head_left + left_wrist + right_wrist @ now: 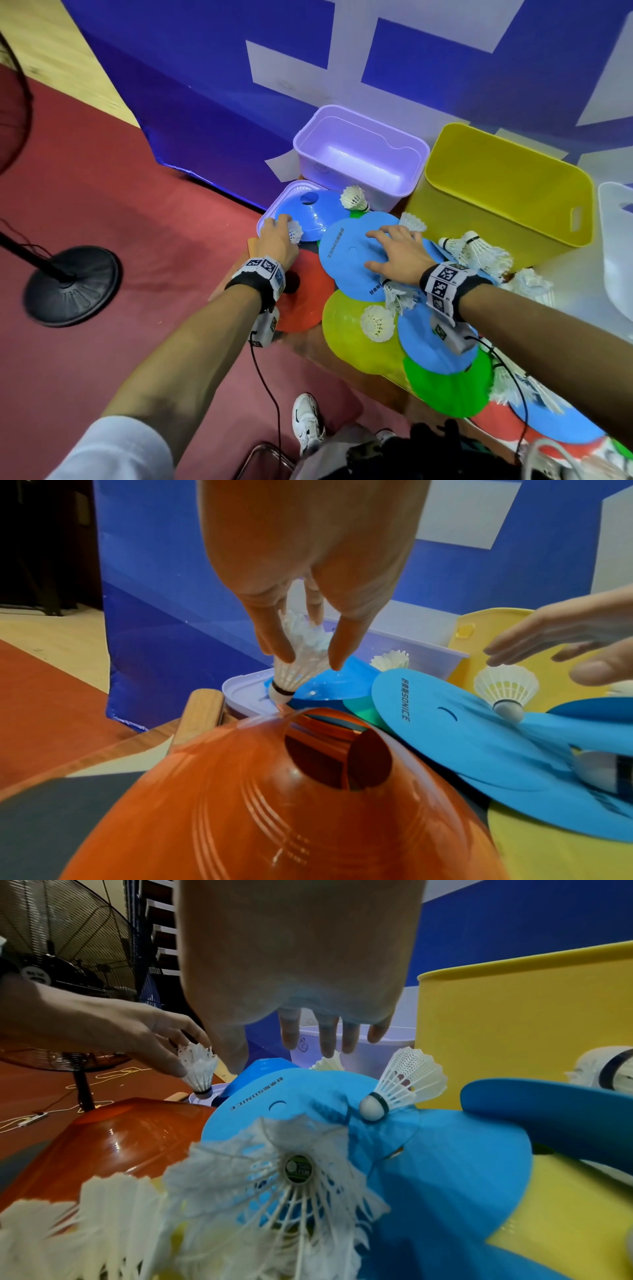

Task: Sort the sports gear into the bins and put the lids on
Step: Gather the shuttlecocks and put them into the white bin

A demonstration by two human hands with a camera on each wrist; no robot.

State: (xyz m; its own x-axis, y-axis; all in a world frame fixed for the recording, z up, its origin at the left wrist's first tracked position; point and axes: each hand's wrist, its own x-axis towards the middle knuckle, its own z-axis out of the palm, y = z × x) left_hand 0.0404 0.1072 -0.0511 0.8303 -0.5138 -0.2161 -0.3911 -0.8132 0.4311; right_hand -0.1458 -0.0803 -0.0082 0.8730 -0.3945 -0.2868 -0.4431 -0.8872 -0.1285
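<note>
My left hand (278, 236) pinches a white shuttlecock (295, 233) (301, 664) by its feathers, cork down, over the purple lid (270, 214) and a blue cone (313, 214). My right hand (397, 251) hovers with spread fingers (329, 1034) just above a flat blue disc (349, 255) (308, 1096); whether it touches is unclear. An empty purple bin (359, 161) and an empty yellow bin (507, 192) stand behind the pile. Other shuttlecocks (354, 198) (404, 1083) lie among the discs.
An orange cone (308, 291) (274, 804), a yellow disc (356, 339), a green disc (448, 390) and another blue disc (431, 346) overlap on the wooden table. A white lid (616, 246) lies at the right. A fan stand (72, 284) is on the red floor at the left.
</note>
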